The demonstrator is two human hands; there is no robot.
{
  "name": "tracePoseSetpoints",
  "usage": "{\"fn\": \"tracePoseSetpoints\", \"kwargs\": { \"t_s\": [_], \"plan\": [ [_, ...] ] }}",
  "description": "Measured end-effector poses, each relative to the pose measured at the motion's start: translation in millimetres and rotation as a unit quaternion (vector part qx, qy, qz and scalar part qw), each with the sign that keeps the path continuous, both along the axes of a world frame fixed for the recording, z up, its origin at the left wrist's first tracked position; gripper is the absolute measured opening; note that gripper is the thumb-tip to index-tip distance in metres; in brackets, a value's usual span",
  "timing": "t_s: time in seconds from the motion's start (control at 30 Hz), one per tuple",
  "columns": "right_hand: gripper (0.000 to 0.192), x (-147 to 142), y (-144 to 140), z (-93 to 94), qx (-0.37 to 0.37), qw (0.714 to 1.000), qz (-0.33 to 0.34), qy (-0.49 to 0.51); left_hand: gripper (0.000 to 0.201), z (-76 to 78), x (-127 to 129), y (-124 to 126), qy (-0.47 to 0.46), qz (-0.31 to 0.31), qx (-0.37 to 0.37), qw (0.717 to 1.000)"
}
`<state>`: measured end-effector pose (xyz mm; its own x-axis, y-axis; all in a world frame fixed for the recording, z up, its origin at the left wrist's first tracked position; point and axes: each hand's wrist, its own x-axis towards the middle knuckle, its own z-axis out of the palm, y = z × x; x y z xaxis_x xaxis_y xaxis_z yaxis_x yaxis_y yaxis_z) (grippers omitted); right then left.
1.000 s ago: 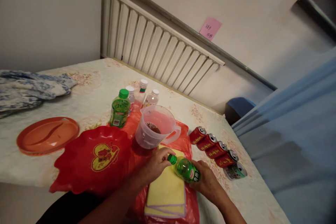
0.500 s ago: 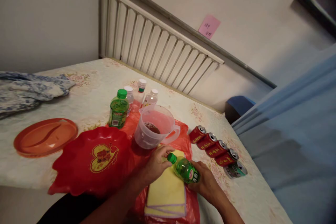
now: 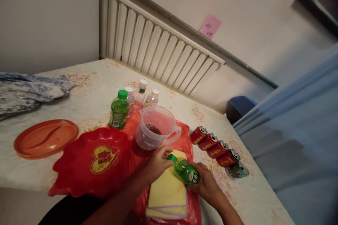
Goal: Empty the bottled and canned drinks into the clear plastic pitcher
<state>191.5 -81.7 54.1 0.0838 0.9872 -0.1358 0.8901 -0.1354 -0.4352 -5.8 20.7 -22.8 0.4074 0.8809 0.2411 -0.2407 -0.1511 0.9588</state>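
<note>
A small green plastic bottle [image 3: 186, 171] lies tilted over the stacked yellow cloths [image 3: 167, 193], its neck pointing left. My right hand [image 3: 205, 182] is wrapped round its base end. At the neck, my left hand [image 3: 158, 163] has its thumb against the green cap [image 3: 172, 158] and its fingers curled beside it; the fingertips are partly hidden. Just beyond stands a clear measuring jug [image 3: 148, 139] with dark liquid inside. The cloths and jug rest on a red plastic bag [image 3: 182, 130].
Left of the jug lies a scalloped red tray [image 3: 76, 158], with an orange lid [image 3: 47, 144] past it. Another green bottle [image 3: 119, 110] and several white-capped bottles [image 3: 142, 89] stand behind. A slanting row of cans [image 3: 218, 147] is at right. Crumpled fabric [image 3: 34, 91] lies far left.
My left fingers have curled in more at the cap, and that hand has turned slightly. The bottle has shifted a little to the left in my right hand.
</note>
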Motion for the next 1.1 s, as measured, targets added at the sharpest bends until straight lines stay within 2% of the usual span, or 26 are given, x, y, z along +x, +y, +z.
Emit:
{"fn": "tracePoseSetpoints", "kwargs": {
  "t_s": [0.07, 0.13, 0.3, 0.4, 0.53, 0.67, 0.77, 0.9, 1.1],
  "plan": [
    [0.064, 0, 0, -0.5, 0.002, 1.0, -0.001, 0.003, 0.024, -2.2, 1, 1, -0.001, -0.007, -0.003, 1.0],
    [0.064, 0, -1, -1.3, 0.002, 1.0, -0.002, 0.004, 0.023, -3.4, 2, 1, -0.008, -0.021, -0.001, 1.0],
    [0.065, 5, -2, -5.8, 0.004, 1.0, -0.007, 0.017, 0.048, -1.2, 0, -1, -0.038, -0.062, -0.038, 0.997],
    [0.066, 8, -3, -7.2, 0.015, 0.999, -0.015, 0.03, 0.06, -0.4, -2, -1, -0.027, -0.067, -0.052, 0.996],
    [0.062, 14, -1, -0.5, 0.025, 0.995, -0.043, 0.088, 0.051, -3.8, -2, 0, 0.005, -0.065, -0.067, 0.996],
    [0.064, 25, 11, 14.2, 0.062, 0.978, -0.081, 0.183, 0.041, -7.6, -2, 0, 0.015, -0.093, -0.077, 0.993],
    [0.061, 30, 31, 26.6, 0.086, 0.956, -0.086, 0.265, 0.04, -7.5, -3, -2, 0.027, -0.121, -0.083, 0.989],
    [0.055, 29, 72, 37.1, 0.119, 0.932, -0.064, 0.335, 0.041, -7.9, -6, -6, 0.036, -0.169, -0.096, 0.98],
    [0.051, 9, 151, 29.9, 0.163, 0.915, -0.041, 0.368, 0.042, -9.6, -6, -9, 0.069, -0.177, -0.102, 0.976]
  ]
}}
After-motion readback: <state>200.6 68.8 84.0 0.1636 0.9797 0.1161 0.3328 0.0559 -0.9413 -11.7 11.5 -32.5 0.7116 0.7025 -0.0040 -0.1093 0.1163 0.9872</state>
